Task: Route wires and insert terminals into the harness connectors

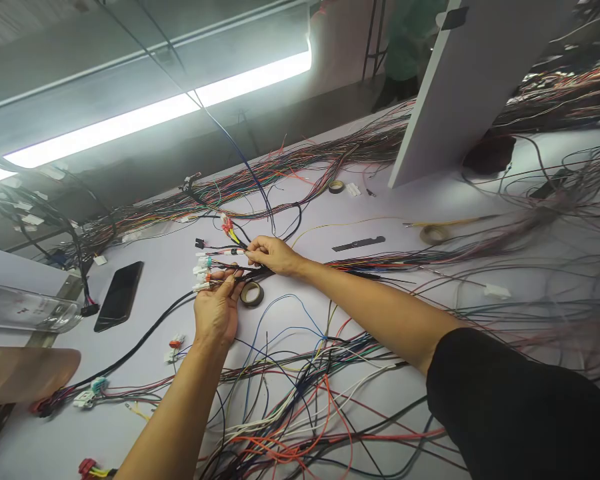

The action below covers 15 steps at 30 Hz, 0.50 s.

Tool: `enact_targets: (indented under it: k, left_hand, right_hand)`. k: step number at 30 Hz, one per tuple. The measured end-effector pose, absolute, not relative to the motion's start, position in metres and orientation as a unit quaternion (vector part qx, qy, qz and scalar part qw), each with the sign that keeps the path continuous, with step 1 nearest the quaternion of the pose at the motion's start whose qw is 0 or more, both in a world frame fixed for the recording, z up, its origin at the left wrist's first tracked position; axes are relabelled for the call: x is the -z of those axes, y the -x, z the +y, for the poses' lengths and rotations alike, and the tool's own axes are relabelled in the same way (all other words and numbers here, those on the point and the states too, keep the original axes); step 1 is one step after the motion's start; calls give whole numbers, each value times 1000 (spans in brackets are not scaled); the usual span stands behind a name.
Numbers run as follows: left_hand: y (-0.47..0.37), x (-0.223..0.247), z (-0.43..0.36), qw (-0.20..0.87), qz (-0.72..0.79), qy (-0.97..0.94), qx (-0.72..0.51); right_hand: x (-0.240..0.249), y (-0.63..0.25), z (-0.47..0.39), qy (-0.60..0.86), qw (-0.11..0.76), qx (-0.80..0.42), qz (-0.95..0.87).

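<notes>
My left hand is closed around several wires just behind a cluster of white connectors, some with teal or orange parts. To its right, my right hand pinches the same wire bundle, its thumb and forefinger together where black-wrapped branches meet. A red connector with yellow wires and a small black connector lie beyond my hands. A roll of black tape rests on the table right beside my left hand's fingers.
A phone and a clear bottle are at the left. Beyond my right hand lie a dark flat blade-like tool and tape rolls. Loose wires tangle in front; a long harness runs along the back beside an upright panel.
</notes>
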<state>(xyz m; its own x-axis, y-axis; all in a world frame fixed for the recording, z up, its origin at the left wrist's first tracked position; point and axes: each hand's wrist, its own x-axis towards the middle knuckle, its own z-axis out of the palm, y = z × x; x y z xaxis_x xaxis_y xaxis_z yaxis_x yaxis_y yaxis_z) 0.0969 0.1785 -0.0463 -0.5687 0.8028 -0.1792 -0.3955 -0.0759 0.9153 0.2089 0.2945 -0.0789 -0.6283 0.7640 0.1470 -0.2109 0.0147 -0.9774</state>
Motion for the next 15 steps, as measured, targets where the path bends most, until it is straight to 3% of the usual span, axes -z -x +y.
enact_targets:
  k: [15]
  left_hand:
    - [-94,35,174,455,568,-133,-673]
  right_hand:
    - [77,-211,294,262,384,-662,-588]
